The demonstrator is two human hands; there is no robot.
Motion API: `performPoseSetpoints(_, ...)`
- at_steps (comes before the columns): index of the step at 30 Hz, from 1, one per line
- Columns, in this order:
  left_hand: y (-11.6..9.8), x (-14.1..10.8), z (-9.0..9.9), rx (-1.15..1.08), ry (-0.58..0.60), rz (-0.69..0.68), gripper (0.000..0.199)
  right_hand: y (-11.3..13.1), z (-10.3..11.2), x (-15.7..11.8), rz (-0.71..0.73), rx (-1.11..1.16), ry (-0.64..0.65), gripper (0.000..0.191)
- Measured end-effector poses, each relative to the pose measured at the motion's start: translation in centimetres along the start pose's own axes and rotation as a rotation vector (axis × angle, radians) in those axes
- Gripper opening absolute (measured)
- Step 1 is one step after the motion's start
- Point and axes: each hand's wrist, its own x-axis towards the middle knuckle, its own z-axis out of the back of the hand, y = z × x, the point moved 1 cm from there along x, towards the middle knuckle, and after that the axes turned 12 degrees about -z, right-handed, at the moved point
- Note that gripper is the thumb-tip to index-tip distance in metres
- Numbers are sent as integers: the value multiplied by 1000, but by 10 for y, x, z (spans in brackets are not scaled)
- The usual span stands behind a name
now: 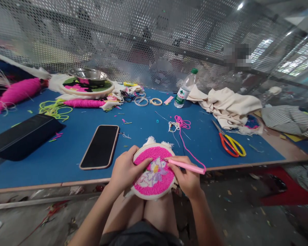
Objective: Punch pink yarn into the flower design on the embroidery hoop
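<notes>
My left hand (128,168) grips the left side of a round embroidery hoop (154,189), its thumb lying on the pink looped surface. The hoop rests tilted over my lap at the table's front edge, with a white and lilac flower with a yellow centre in its middle. In my right hand (186,176) is a pink punch needle pen (187,166), its tip at the upper right part of the flower. Pink yarn (187,147) runs from the pen's back end to a loose tangle on the table. Some fingers of both hands are hidden by the hoop.
On the blue table (146,130) lie a phone (100,147), a black case (23,136) and red-yellow scissors (229,141). Farther back stand a water bottle (184,89), a metal bowl (88,75) on another hoop, pink yarn bundles (84,103) and cream cloth (231,102).
</notes>
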Motion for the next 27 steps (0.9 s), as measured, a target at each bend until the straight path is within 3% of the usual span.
performPoseSetpoints(13, -1, 1, 0, 11, 7, 0, 36, -4, 0, -3, -33, 22, 4, 20)
performPoseSetpoints(18, -1, 0, 0, 12, 9, 0, 36, 1, -2, -2, 46, -44, -22, 20)
performPoseSetpoints(23, -2, 1, 1, 31, 11, 8, 36, 0, -11, -8, 188, -122, -66, 32)
performPoseSetpoints(27, -2, 1, 2, 2, 9, -21, 35, 3, -16, -5, 94, -80, -75, 22)
